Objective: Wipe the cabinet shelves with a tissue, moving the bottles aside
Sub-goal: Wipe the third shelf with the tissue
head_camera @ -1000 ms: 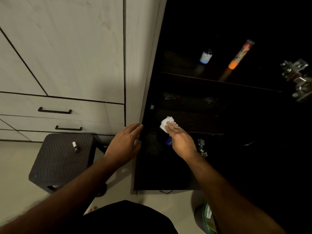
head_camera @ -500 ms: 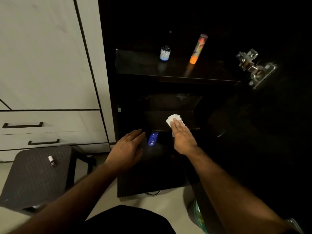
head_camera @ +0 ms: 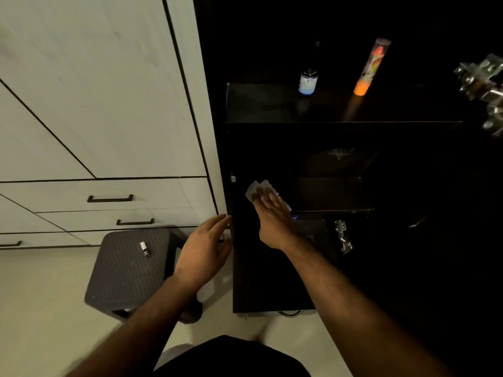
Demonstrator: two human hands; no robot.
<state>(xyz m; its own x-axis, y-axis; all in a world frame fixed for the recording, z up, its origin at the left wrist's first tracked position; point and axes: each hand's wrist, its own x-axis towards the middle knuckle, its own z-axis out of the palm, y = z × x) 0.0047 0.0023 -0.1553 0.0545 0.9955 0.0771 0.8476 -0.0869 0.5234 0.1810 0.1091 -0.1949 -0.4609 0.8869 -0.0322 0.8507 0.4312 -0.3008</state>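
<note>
right hand: my arm reaches forward into the dark cabinet, palm down, fingers straight and together, pressing flat on the tissue.
tissue: white, crumpled, on the left end of the lower shelf, its edges showing past my fingertips.
left hand: held out beside the cabinet's left front edge, fingers relaxed and slightly spread, holding nothing; i cannot tell if the tips touch the edge.
blue bottle: only a sliver shows just behind my right hand, below the lower shelf.
upper shelf: a small dark bottle and a tall orange tube stand apart on it.
stool: on the floor to my left, a small vial lying on top.
</note>
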